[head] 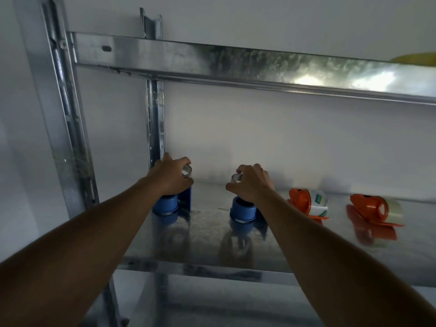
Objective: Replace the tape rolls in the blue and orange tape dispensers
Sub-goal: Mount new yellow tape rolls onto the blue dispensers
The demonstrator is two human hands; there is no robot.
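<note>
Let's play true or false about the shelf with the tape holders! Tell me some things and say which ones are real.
1. Each hand is holding a small tape roll. True: the left hand grips one roll and the right hand grips another.
2. There are four blue dispensers on the shelf. False: there are two, the left blue dispenser and the right blue dispenser.
3. Two orange dispensers sit to the right of the blue ones. True: one is nearer the hands, the other farther right.
4. The orange dispensers have no tape on them. False: both carry rolls.
5. The shelf is made of wood. False: it is shiny metal.
</note>
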